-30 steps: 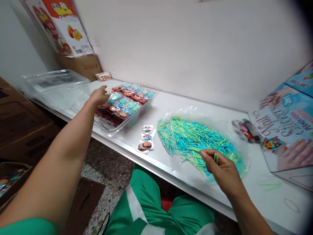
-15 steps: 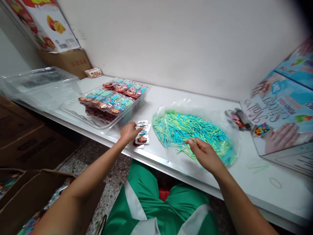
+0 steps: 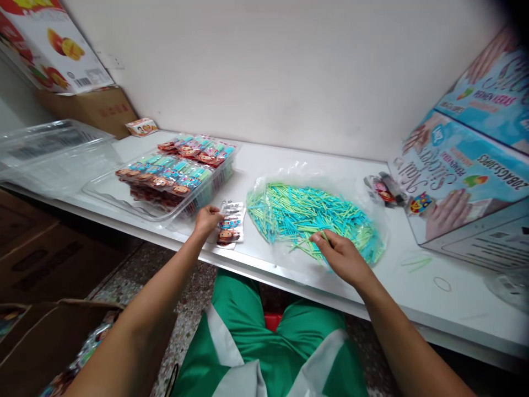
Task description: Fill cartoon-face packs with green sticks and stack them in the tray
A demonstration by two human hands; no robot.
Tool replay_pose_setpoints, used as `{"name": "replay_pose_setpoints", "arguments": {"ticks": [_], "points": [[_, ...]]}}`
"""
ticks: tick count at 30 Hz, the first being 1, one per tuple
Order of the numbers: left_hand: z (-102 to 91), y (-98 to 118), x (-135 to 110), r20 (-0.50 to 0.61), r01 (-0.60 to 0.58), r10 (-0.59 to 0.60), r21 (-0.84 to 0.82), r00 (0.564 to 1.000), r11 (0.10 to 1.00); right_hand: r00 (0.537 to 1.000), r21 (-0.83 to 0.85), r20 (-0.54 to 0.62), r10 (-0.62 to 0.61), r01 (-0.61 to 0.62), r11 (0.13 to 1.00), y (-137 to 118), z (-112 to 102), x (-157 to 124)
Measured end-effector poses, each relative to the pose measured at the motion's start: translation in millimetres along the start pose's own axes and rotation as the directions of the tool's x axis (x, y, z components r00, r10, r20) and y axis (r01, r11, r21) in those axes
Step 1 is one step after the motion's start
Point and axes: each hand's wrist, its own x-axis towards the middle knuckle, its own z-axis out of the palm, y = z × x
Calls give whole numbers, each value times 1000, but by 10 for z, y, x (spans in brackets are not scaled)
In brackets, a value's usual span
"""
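Note:
My left hand (image 3: 208, 221) is at the left edge of a small stack of printed sachets (image 3: 230, 223) near the table's front. Its fingers are curled together with the thumb toward the sachets; what they pinch, if anything, is too small to make out. Over the front of a clear plastic bag (image 3: 285, 255), my right hand (image 3: 336, 255) is closed, thumb against forefinger. A thin green stick (image 3: 324, 237) shows between those fingertips. Many green and blue thin sticks (image 3: 314, 212) lie heaped in the bag, right of the sachets.
Left of my hands, a clear plastic tray (image 3: 215, 190) holds stacked filled sachets (image 3: 165, 173). Farther left is another clear tray (image 3: 58, 149). Printed boxes (image 3: 471, 165) stand at the right, near loose green sticks (image 3: 419, 264) and a rubber band (image 3: 442, 284). An open carton (image 3: 41, 353) sits low left.
The whole view has shifted, so table items appear farther left. My left fingers have curled in more at the sachets' edge. My right hand stays pinched over the bag.

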Motion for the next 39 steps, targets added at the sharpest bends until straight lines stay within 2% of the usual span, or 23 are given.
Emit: {"name": "replay_pose_setpoints", "arguments": {"ticks": [2, 4, 5, 6, 8, 10, 11, 13, 19, 23, 26, 28, 30, 32, 35, 39], "points": [[-57, 97, -104, -25, -29, 27, -84, 999, 996, 1000, 5, -10, -4, 4, 1000, -5, 4, -2], [-69, 241, -314, 9, -47, 50, -181, 999, 982, 1000, 42, -12, -9, 10, 999, -56, 47, -7], [-48, 319, -460, 61, -44, 60, -235, 996, 971, 1000, 67, -5, -7, 7, 998, -98, 90, -11], [-7, 393, -626, 172, -14, 74, -328, 982, 945, 1000, 99, 8, -1, 0, 995, -146, 146, -16], [121, 505, -978, 399, 99, 84, -418, 913, 903, 997, 146, 75, 22, -33, 989, -241, 287, -28], [275, 552, -1284, 555, 195, 99, -444, 826, 874, 990, 211, 133, -42, 14, 977, -298, 425, -46], [347, 551, -1398, 590, 230, 101, -459, 801, 859, 988, 225, 141, -68, 35, 974, -304, 478, -60], [460, 519, -1536, 616, 270, 101, -479, 781, 835, 984, 221, 159, -83, 47, 974, -279, 538, -96], [575, 417, -1605, 672, 250, 145, -454, 726, 855, 975, 152, 220, -40, 7, 988, -142, 542, -205], [594, 376, -1650, 700, 319, 123, -465, 704, 826, 958, 138, 284, -51, 12, 990, -106, 561, -232], [595, 330, -1667, 671, 335, 72, -456, 738, 824, 937, 79, 341, -78, 54, 995, -63, 467, -170], [592, 307, -1674, 643, 338, 32, -443, 765, 830, 944, -58, 324, -67, 91, 994, -7, 338, -51], [596, 297, -1688, 626, 364, -10, -440, 780, 821, 973, -335, 230, 2, 78, 939, 68, 201, 124], [613, 300, -1712, 620, 399, -35, -460, 784, 793, 981, -659, 152, 117, 12, 752, 146, 108, 320], [648, 308, -1749, 647, 450, -41, -481, 761, 752, 976, -751, 138, 168, -7, 660, 234, 96, 571], [664, 297, -1758, 701, 486, -22, -472, 713, 736, 958, -779, 201, 203, 31, 626, 256, 211, 754]]}}
